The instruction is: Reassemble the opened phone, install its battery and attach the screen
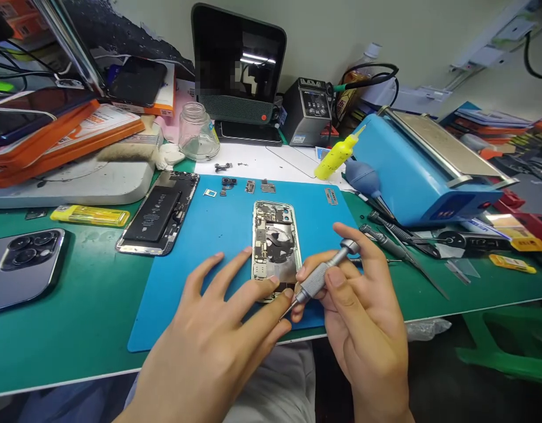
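An opened phone body (275, 244) lies upright on a blue mat (165, 317), its circuit board and bare inner plate showing. My left hand (222, 329) rests over its lower end, fingers stretched and spread, with two fingertips touching the bottom of the body. In my right hand (363, 311) is a silver precision screwdriver (315, 281), tilted with its handle end up against a finger. Its shaft points down left to the phone's bottom edge; my left fingers partly hide the tip. Small parts, including a camera module (229, 182) and a SIM tray (209, 192), lie beyond the phone.
Left of the mat lie a detached screen assembly with a battery (154, 214), a yellow lighter (90, 215) and a purple phone (26, 267). A glass jar (198, 132) stands behind. To the right are tweezers (423, 270), a yellow bottle (336, 157) and a blue machine (411, 170).
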Demonstrator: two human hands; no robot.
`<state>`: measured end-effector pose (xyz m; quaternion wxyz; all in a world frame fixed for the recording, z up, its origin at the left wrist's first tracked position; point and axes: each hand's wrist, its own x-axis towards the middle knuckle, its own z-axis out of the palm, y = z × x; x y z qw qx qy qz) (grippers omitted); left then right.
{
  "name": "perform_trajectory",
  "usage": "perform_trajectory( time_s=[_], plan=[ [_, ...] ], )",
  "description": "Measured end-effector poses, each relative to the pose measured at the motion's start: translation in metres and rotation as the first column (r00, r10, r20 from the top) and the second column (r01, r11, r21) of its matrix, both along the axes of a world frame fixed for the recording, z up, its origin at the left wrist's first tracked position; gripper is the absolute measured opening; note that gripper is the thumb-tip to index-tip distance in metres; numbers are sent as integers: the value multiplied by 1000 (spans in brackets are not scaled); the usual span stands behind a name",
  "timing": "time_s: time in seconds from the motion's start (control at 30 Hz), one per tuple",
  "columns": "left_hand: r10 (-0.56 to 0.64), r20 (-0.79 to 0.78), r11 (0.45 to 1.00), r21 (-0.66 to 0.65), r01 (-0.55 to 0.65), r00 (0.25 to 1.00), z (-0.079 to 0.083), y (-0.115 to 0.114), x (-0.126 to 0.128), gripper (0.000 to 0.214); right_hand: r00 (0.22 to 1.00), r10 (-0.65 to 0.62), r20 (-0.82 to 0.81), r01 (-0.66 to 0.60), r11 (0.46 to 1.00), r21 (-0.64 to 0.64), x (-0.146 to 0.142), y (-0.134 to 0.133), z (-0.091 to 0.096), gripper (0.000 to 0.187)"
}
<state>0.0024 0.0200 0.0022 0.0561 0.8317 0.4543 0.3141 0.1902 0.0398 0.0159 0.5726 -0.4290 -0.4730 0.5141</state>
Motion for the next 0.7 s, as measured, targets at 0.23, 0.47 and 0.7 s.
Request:
perform_trajectory(
  time_s=[0.23, 0.47, 0.7],
  plan=[
    [-3, -28, 1000, -17, 3, 1000, 0, -1, -2, 27, 999, -15, 48, 13, 999, 43, 1, 3, -1, 39],
    [-8, -46, 1000, -19, 7, 999, -1, -1, -2, 28, 996, -17, 91, 12, 998, 57, 1, 2, -1, 38],
    [-5, -47, 999, -38, 3, 999, -2, -2, -3, 30, 998, 18, 57, -20, 999, 46, 2, 5, -1, 39]
  ],
)
